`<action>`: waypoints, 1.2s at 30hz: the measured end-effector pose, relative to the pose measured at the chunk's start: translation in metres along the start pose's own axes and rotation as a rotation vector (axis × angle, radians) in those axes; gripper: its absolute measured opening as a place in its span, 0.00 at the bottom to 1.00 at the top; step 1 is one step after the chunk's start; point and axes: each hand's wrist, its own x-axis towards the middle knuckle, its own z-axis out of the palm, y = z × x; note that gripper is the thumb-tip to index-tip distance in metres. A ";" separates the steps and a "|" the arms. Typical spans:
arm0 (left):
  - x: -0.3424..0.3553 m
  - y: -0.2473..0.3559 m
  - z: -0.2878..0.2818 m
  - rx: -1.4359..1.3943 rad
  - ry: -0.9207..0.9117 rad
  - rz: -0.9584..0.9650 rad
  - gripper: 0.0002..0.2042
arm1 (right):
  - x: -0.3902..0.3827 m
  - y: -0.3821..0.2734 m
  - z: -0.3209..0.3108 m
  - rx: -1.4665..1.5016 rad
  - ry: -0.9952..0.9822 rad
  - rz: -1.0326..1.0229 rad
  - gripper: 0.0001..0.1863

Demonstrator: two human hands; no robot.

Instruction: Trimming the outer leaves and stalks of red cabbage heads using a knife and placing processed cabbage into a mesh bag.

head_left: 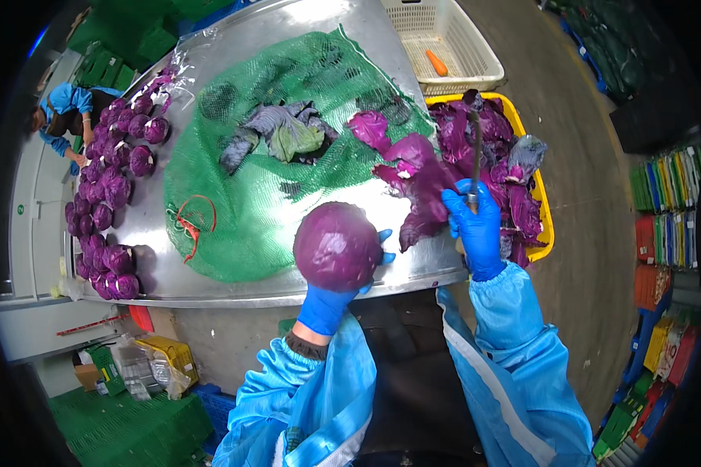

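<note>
The left hand (325, 308), in a blue glove, grips 1 round, glossy purple cabbage head (336, 247) from below, its fingers curled round the right side, just above the near edge of the shiny steel worktop (149, 219). The right hand (480, 232), also blue-gloved, is closed on a narrow-bladed knife (477, 152) pointing away from the body; whether it also pinches the blurred purple leaf (428, 198) beside it, I cannot tell. For clean trimming, I would keep the head cradled low, fingers clear of the blade, and peel only loose outer leaves. At the worktop's right edge, a yellow plastic crate (548, 222) is heaped with loose purple leaves (453, 131). By the far right corner, a cream slatted plastic crate (487, 62) shows 1 orange carrot (437, 63).
</note>
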 end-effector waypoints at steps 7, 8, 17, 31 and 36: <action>0.001 -0.029 0.017 1.095 0.330 0.458 0.38 | -0.034 -0.003 0.040 -0.135 -0.649 -0.232 0.30; -0.008 -0.023 0.006 0.922 0.299 0.407 0.37 | -0.038 0.012 0.047 -0.017 -0.594 -0.100 0.27; -0.062 0.025 -0.009 0.809 0.166 0.422 0.32 | 0.030 0.133 0.042 -0.223 -0.386 0.278 0.17; -0.113 0.108 0.107 0.160 0.152 0.882 0.27 | 0.067 0.152 0.045 -0.198 -0.079 0.052 0.11; -0.137 0.179 0.137 0.261 0.052 1.102 0.21 | 0.055 0.153 0.056 -0.220 -0.003 0.064 0.12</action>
